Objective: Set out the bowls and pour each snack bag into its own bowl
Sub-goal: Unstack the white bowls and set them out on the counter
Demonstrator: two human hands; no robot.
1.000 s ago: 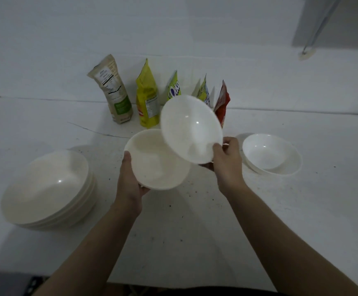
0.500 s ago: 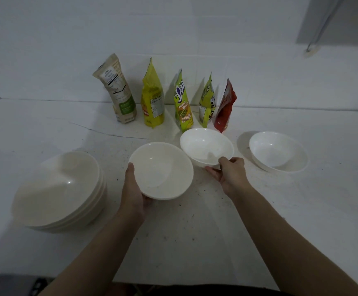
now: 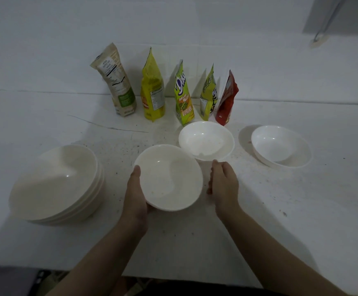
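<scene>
At frame centre the left hand (image 3: 135,195) holds a white bowl (image 3: 168,177) by its rim, thumb on the edge. The right hand (image 3: 224,184) hovers just right of it, fingers relaxed, below a second bowl (image 3: 206,140). A third bowl (image 3: 280,145) sits at right, stacked bowls (image 3: 56,182) at left. Five snack bags (image 3: 182,92) stand along the top.

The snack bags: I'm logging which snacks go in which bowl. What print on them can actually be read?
"Mini Bite" and "DURIAN", under a brand in script that looks like "Oaks" but stays unsure: green middle bag.
"Nutrition Facts", only just: white panel on the yellow bag.
Beige bag: nutrition table, too small to read.
Small yellow-green bag and red bag: print blurred, unreadable.
</scene>
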